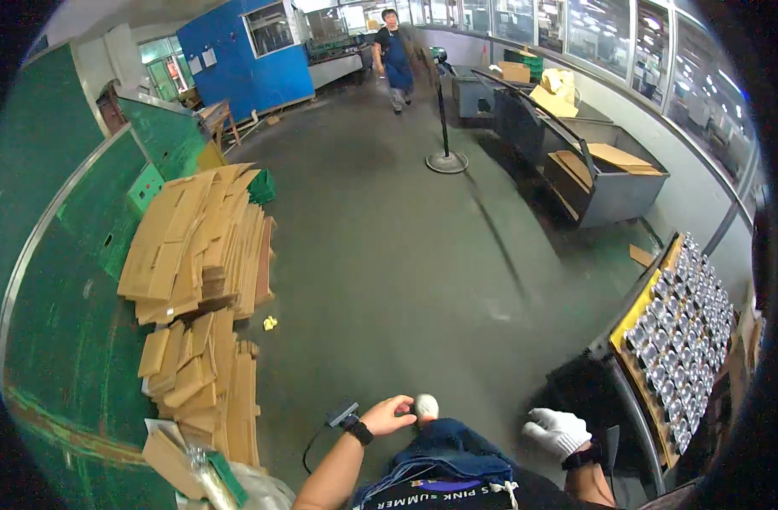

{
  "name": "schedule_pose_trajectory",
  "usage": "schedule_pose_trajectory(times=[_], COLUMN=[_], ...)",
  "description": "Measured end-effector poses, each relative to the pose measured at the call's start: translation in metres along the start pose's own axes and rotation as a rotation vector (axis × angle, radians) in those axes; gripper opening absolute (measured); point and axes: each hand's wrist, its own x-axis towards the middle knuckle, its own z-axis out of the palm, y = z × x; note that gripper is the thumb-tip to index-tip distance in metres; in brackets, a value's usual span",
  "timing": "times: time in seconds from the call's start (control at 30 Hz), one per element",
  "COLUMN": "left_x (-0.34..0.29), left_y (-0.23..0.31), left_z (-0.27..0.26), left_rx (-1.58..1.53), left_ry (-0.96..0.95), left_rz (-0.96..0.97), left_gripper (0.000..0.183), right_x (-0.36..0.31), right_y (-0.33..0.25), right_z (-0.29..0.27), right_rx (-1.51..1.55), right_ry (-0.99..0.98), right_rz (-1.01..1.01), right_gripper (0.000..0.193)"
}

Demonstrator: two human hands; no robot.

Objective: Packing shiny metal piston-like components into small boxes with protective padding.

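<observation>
My bare left hand (387, 416) hangs in front of my body, its fingers loosely bent and apart, with nothing seen in them. A black band with a small dark device (342, 415) and a cable sits at that wrist. Just right of its fingertips shows a rounded white shape (426, 406), probably the toe of my shoe. My right hand (559, 432), in a white knitted glove, hangs at my right side with fingers loosely bent and nothing visible in it. Nearest to it is a rack (631, 399) bearing a board of many shiny metal cups (682, 340).
Stacked flattened cardboard (181, 246) lines the green wall (49, 255) on the left. Grey metal bins (618, 200) stand along the right. A post on a round base (446, 161) stands ahead. Farther off, a person in a dark apron (395, 59) is on the walkway.
</observation>
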Motion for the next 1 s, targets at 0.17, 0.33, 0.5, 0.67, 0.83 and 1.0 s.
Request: schedule_pose_trajectory(times=[0.17,0.33,0.5,0.67,0.83,1.0], left_x=[0.067,0.068,0.074,0.137,0.281,0.439], left_y=[-0.046,-0.111,-0.186,-0.267,-0.213,-0.165], left_z=[-0.107,-0.234,-0.315,-0.419,-0.589,-0.722], left_rx=[0.169,0.056,-0.068,-0.139,-0.057,0.268], left_ry=[0.080,0.240,0.569,0.466,0.483,0.384], left_rz=[-0.091,-0.373,-0.543,-0.661,-0.525,-0.212], left_gripper=[0.056,0.055,0.054,0.055,0.054,0.054], right_x=[0.142,0.277,0.399,0.513,0.606,0.680], right_y=[-0.080,-0.203,-0.324,-0.425,-0.474,-0.504], right_z=[-0.026,-0.086,-0.134,-0.162,-0.191,-0.235], right_rx=[0.151,0.095,-0.010,-0.057,-0.002,0.117], right_ry=[0.111,0.116,0.002,0.098,-0.017,0.017], right_rz=[-0.078,-0.309,-0.546,-0.561,-0.360,-0.175], right_gripper=[0.049,0.049,0.050,0.049,0.050,0.052])
